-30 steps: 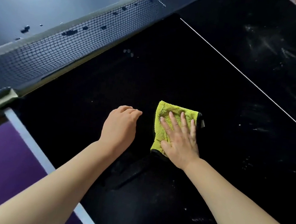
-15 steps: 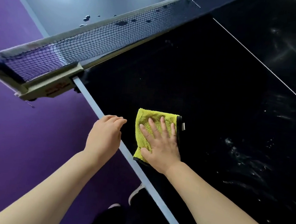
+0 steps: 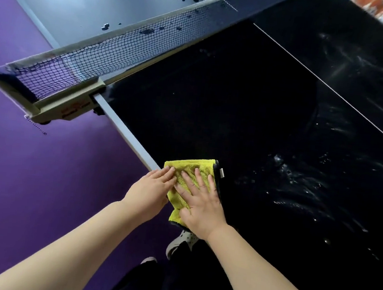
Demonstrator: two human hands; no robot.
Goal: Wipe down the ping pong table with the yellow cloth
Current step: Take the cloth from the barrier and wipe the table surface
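A folded yellow cloth (image 3: 192, 169) lies at the near left edge of the dark ping pong table (image 3: 247, 117), partly over the white edge line. My right hand (image 3: 199, 203) presses flat on the cloth with fingers spread. My left hand (image 3: 150, 191) sits at the table's edge, its fingertips touching the cloth's left corner. Wet streaks (image 3: 300, 182) glisten on the surface to the right of the cloth.
The net (image 3: 105, 58) and its clamp post (image 3: 71, 106) cross the table at upper left. Water drops (image 3: 148, 31) dot the far half beyond the net. Purple floor (image 3: 39, 188) lies to the left. My shoe (image 3: 181, 240) and dark trousers show below the table edge.
My right hand has slid the cloth left to the table's edge. My left hand has closed in and now touches the cloth. The view shifted left, showing more floor.
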